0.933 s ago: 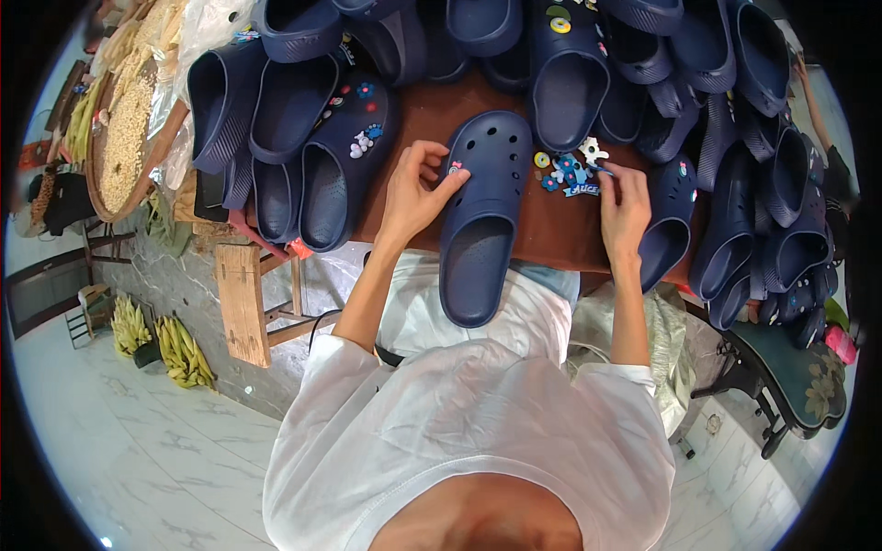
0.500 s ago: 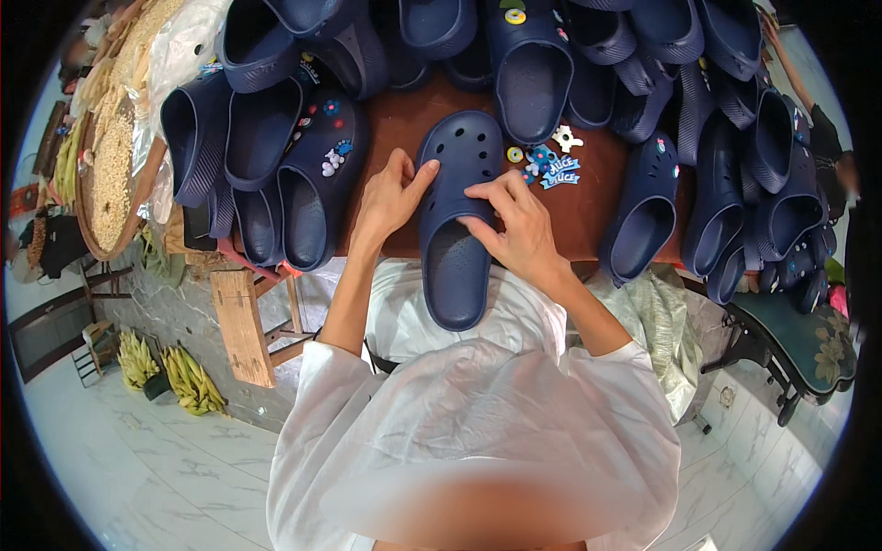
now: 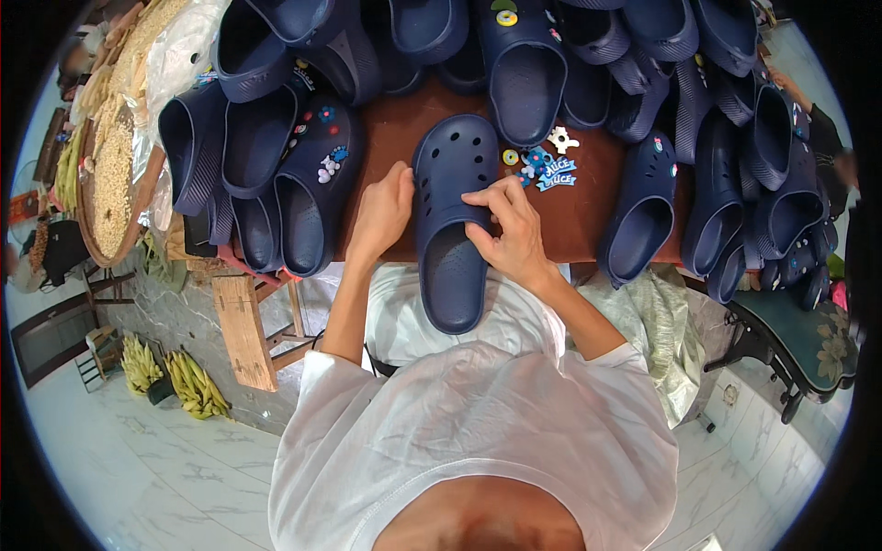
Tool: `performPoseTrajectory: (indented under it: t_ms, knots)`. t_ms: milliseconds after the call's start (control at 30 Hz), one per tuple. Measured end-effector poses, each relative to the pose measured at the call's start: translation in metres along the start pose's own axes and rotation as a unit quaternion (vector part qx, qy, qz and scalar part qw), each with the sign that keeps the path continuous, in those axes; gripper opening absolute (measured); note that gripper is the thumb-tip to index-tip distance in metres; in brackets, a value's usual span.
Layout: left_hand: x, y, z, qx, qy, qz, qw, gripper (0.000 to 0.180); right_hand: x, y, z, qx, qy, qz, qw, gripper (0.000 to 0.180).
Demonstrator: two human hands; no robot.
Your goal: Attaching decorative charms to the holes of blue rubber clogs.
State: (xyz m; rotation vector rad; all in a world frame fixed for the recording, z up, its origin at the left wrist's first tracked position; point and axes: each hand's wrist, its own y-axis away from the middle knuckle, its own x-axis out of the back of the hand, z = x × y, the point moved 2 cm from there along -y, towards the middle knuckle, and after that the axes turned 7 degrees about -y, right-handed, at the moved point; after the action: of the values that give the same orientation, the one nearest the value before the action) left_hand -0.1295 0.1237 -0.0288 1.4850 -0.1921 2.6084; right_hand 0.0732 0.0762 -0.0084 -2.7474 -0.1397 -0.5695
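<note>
The left hand [image 3: 381, 216] is curled at the left edge of a navy clog [image 3: 446, 188] that juts past the brown table [image 3: 390, 119], while the right hand [image 3: 516, 230] pinches the clog's upper by the foot opening, its thumb at the rim. To the right lie a white charm [image 3: 562, 140], a yellow ring charm [image 3: 511, 157] and a blue lettered charm [image 3: 556, 174]; more navy clogs [image 3: 637, 220] crowd the table's far side and both ends.

Cannot make out the curled fingertips of the left hand [image 3: 382, 216], nor the surface covered by the right hand [image 3: 517, 234] on the middle clog [image 3: 450, 174]. Cannot see the far clogs [image 3: 427, 32] whole, cropped at the far edge. Cannot fully separate the small overlapping charms [image 3: 542, 165], or discern the blurred person [image 3: 824, 142] at right.
</note>
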Motion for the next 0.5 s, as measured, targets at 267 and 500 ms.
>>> performPoseTrajectory:
  t_ms: [267,500]
  knots:
    - [0.030,-0.003,0.049,0.028,0.117,0.024,0.992,0.028,0.020,-0.010,-0.010,-0.090,-0.111,-0.044,0.989,0.042]
    - [0.019,-0.018,0.096,-0.067,0.094,-0.049,0.992,0.030,0.029,-0.019,-0.006,-0.023,-0.073,0.039,0.996,0.032]
